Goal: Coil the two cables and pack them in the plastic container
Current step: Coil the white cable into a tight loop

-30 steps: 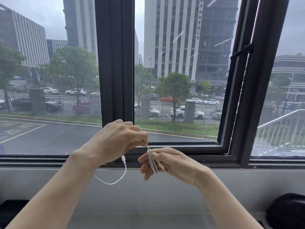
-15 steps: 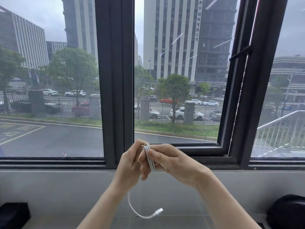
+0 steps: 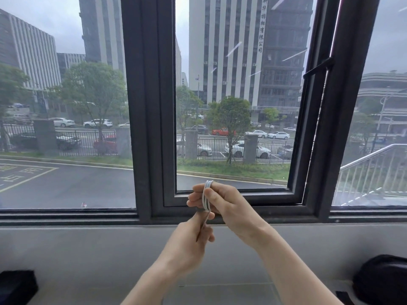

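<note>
Two hands up in front of the big dark-framed window [image 3: 149,128] — largest thing in view, street and cars behind the glass. Below it a grey sill ledge [image 3: 88,249], with a black rounded bag-like object [image 3: 383,280] at the right edge and a black flat block [image 3: 15,287] at the left edge; what they are I cannot tell.

Right hand [image 3: 224,203] sits higher, fingers curled and clamped on the thin white charging cable [image 3: 206,198], whose loops wrap round those fingers, thumb pressing over the bundle. Left hand [image 3: 193,236] is just below, fingers curled together round the loose tail that runs down out of the coil; the tail's end and plug are hidden inside that fist.

Step in hand, as I judge it: coiling the first cable, near the last turns — very little slack shows between the two hands. Second cable and the plastic container are not in view, so packing is not yet begun.

Next move likely calls for bringing the tail up round the right fingers, or tucking it through the loops, with tension kept so the coil does not spring open, then sliding the bundle off the fingers.
</note>
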A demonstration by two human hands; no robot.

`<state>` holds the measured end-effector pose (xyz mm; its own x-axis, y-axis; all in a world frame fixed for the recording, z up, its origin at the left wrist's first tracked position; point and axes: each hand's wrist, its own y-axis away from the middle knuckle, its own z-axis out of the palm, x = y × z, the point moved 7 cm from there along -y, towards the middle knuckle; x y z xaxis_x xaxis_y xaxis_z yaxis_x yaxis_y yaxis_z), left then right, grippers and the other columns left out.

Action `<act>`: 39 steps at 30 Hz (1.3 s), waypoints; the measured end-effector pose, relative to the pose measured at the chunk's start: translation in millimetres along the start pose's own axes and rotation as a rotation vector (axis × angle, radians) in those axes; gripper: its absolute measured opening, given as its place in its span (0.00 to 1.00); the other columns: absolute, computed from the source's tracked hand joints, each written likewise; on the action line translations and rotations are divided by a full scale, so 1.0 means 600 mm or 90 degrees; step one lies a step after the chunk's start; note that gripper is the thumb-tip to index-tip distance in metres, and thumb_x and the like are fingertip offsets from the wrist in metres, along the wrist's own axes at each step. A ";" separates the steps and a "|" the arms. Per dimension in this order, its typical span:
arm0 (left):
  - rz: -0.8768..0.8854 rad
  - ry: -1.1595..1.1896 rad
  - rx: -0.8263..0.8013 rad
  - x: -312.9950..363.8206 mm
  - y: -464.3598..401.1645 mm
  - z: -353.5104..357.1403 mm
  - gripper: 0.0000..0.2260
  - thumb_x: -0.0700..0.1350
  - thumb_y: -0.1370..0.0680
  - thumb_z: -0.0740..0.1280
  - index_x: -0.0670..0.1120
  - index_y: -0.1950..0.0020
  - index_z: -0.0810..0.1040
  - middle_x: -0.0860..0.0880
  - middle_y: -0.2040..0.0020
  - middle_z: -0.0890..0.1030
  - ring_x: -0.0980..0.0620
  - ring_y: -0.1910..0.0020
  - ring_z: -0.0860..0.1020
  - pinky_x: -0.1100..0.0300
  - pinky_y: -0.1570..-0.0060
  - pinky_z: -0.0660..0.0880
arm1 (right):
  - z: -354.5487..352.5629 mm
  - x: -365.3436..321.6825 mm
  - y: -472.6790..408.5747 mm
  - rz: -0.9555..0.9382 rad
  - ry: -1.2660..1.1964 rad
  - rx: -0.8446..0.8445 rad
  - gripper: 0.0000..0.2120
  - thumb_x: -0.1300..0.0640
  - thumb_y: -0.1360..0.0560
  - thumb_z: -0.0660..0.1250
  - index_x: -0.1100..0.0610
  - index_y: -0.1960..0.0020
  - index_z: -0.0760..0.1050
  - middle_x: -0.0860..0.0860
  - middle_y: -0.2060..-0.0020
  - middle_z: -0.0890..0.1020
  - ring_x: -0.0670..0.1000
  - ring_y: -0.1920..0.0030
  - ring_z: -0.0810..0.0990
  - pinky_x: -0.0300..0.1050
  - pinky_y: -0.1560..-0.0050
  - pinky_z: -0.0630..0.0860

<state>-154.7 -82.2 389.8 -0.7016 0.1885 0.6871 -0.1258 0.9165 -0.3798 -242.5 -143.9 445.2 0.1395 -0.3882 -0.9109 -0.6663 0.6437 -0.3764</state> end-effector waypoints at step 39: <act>0.117 0.380 0.118 0.055 -0.055 -0.150 0.10 0.48 0.28 0.74 0.42 0.53 0.83 0.47 0.63 0.86 0.56 0.65 0.82 0.67 0.61 0.79 | 0.076 -0.002 0.037 0.135 -0.162 -0.277 0.22 0.58 0.18 0.51 0.74 0.38 0.75 0.67 0.48 0.82 0.67 0.45 0.81 0.58 0.35 0.75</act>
<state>-110.6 -74.6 480.7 -0.2202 0.5492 0.8061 -0.1969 0.7844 -0.5882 -224.2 -99.3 430.3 0.1061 -0.0729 -0.9917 -0.9331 0.3372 -0.1246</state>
